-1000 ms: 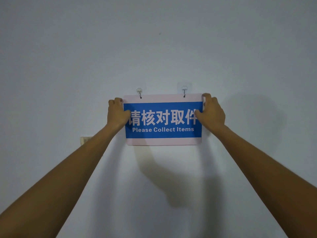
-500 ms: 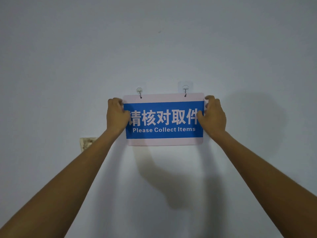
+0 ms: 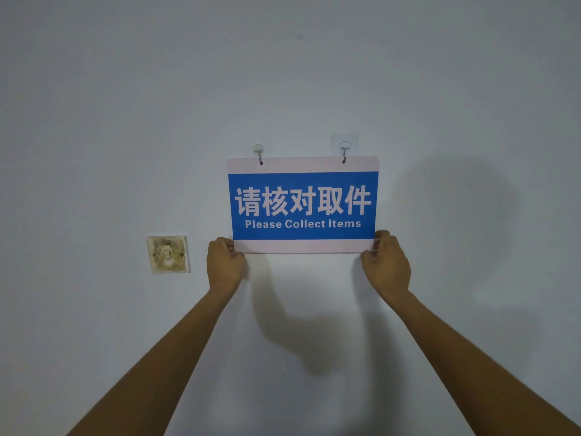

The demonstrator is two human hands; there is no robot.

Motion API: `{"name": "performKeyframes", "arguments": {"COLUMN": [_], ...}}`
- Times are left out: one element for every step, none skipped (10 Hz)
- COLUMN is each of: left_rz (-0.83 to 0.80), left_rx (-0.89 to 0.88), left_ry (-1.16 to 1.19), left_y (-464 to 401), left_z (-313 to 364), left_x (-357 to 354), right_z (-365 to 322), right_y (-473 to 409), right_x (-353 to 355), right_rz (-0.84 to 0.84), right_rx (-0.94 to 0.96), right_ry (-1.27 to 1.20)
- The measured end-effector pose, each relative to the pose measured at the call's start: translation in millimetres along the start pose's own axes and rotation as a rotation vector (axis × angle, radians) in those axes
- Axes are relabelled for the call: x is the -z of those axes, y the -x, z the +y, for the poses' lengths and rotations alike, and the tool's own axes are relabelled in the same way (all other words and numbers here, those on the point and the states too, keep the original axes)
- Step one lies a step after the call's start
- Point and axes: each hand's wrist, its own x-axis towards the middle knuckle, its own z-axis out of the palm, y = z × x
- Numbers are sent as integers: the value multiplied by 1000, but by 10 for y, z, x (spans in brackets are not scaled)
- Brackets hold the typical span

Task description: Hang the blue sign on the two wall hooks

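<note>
The blue sign [image 3: 303,205], with white borders and the words "Please Collect Items", hangs flat against the white wall. Its two top holes sit on the left hook [image 3: 258,153] and the right hook [image 3: 344,151]. My left hand [image 3: 224,262] pinches the sign's lower left corner. At the lower right corner my right hand [image 3: 386,262] grips the edge in the same way. Both arms reach up from the bottom of the view.
A stained, yellowed wall plate [image 3: 167,254] is fixed to the wall left of my left hand. Shadows of the arms and sign fall on the wall below and to the right.
Both hands have slid down from the sign's side edges to its bottom corners. The sign's full text is now uncovered, and the view has shifted a little.
</note>
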Motion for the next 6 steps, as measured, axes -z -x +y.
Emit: {"name": "performKeyframes", "arguments": {"left_rz": [6, 19, 19, -28, -83, -118], "left_rx": [-9, 13, 29, 33, 31, 86], "left_ry": [-16, -13, 3, 10, -10, -38], "left_y": [0, 3, -5, -25, -74, -86], "left_z": [-3, 37, 52, 51, -37, -154], "left_x": [6, 33, 58, 102, 111, 144], "right_z": [-38, -78, -119, -166, -179, -153], "right_y": [7, 34, 57, 76, 120, 172], "right_x": [-14, -37, -54, -27, 22, 75], "right_rz": [15, 36, 46, 28, -24, -38], "right_rx": [8, 37, 31, 25, 18, 2], "right_ry": [54, 154, 213, 254, 324, 418]}}
